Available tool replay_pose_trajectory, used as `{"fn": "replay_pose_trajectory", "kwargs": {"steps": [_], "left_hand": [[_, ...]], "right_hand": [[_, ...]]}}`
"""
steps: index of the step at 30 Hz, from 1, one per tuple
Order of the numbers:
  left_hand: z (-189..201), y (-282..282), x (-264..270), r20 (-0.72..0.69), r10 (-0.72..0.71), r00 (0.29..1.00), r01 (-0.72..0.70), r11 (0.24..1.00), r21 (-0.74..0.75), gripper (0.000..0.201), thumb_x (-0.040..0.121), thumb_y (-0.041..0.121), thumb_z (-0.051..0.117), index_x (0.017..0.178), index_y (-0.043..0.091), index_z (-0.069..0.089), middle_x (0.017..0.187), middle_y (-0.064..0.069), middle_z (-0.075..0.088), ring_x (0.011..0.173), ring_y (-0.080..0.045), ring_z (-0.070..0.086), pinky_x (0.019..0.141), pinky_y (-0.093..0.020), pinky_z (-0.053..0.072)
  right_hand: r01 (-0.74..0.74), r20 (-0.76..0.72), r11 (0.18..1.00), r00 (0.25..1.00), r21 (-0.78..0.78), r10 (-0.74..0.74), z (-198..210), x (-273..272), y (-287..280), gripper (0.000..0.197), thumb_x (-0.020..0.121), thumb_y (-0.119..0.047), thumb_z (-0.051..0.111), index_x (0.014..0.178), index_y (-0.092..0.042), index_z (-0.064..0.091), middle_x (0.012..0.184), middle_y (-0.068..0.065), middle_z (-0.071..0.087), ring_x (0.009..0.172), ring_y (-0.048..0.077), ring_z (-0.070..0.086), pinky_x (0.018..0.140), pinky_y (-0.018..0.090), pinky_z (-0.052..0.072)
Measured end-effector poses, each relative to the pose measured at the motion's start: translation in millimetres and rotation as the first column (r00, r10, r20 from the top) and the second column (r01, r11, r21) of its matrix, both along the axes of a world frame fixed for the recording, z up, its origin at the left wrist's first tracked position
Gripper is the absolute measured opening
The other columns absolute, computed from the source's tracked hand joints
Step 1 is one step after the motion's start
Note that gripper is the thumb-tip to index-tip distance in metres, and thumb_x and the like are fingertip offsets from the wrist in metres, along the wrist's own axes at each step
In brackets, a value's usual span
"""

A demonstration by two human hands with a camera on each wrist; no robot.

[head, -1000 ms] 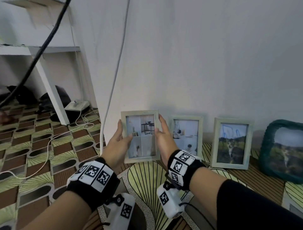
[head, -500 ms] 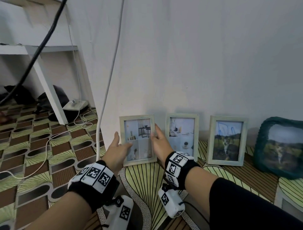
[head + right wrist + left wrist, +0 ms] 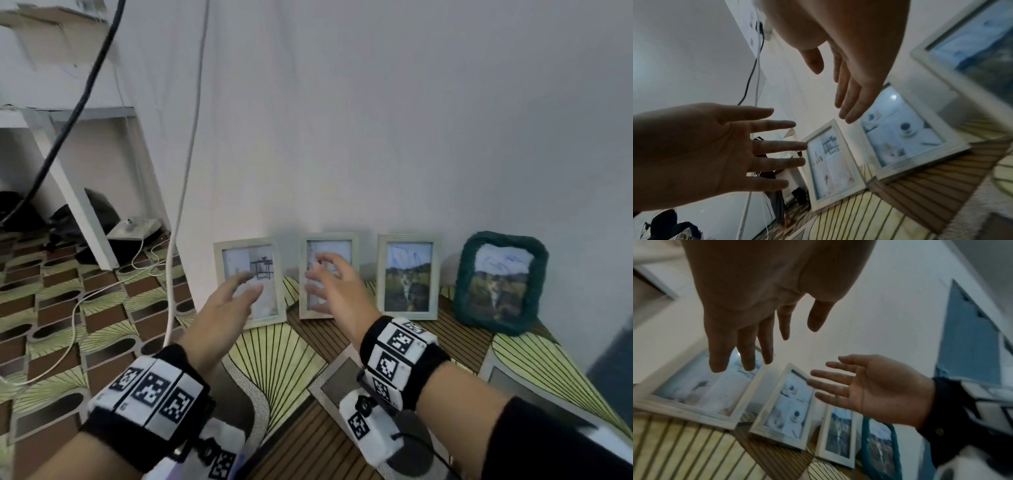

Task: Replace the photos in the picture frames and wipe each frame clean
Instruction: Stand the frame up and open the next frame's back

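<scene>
Picture frames stand in a row on the patterned floor mat, leaning toward the white wall. From the head view, the leftmost pale frame holds a photo of a table, the second pale frame sits just beside it, then a third pale frame with a landscape photo, and a teal woven frame at the far end. The left hand hovers in front of the leftmost frame with fingers spread and holding nothing; the right hand hovers before the second frame, equally loose and empty. Both are blurred, so whether any fingertip touches glass cannot be told.

From the left wrist view, the left hand's fingers hang straight over the leftmost frame without gripping it, and the right hand shows a flat palm near the second frame.

From the right wrist view, both palms are slack; the leftmost frame stands free on its lower edge.

Judging by this, one frame is set in place and the next move is likely taking up the second frame, which calls for a firm two-sided hold on its edges so its neighbours are not tipped.
</scene>
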State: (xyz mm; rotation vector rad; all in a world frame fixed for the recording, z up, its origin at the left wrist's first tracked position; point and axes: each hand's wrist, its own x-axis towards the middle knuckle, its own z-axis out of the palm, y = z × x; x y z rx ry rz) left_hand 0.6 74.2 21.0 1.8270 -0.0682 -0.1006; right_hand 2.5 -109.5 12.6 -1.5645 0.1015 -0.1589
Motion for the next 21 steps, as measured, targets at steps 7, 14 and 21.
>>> {"fn": "replay_pose_trajectory", "kwargs": {"steps": [7, 14, 21], "left_hand": [[1.2, -78.7, -28.5, 0.167, -0.161, 0.973, 0.15, 0.986, 0.072, 0.019, 0.097, 0.036, 0.052, 0.11, 0.048, 0.048, 0.111, 0.003, 0.061, 0.102, -0.015, 0.061, 0.089, -0.043, 0.052], [-19.3, -165.5, 17.4, 0.045, -0.315, 0.948, 0.308, 0.943, 0.126, 0.047, 0.101, 0.035, 0.048, 0.144, 0.036, 0.031, 0.14, -0.003, 0.05, 0.12, -0.019, 0.053, 0.103, -0.045, 0.044], [-60.8, -217.4, 57.9, -0.056, -0.324, 0.944, 0.328, 0.939, 0.105, 0.071, 0.1, 0.023, 0.051, 0.154, 0.039, 0.008, 0.126, 0.001, 0.059, 0.092, -0.014, 0.062, 0.083, -0.034, 0.055]], "right_hand": [[0.345, 0.063, 0.938, 0.936, 0.042, -0.347, 22.0, -43.0, -84.0, 0.023, 0.095, -0.008, 0.048, 0.11, -0.023, 0.054, 0.096, 0.009, 0.07, 0.078, 0.016, 0.066, 0.07, 0.036, 0.055], [0.475, -0.08, 0.862, 0.866, -0.179, -0.493, 9.0, -33.6, -169.1, 0.021, 0.096, -0.015, 0.046, 0.115, -0.017, 0.054, 0.114, 0.012, 0.062, 0.098, 0.024, 0.061, 0.094, 0.051, 0.052], [0.245, -0.285, 0.916, 0.897, -0.317, -0.339, -22.1, -2.3, -202.3, 0.057, 0.096, -0.009, 0.049, 0.15, -0.012, 0.03, 0.148, 0.017, 0.039, 0.128, 0.034, 0.046, 0.108, 0.051, 0.041]]}}
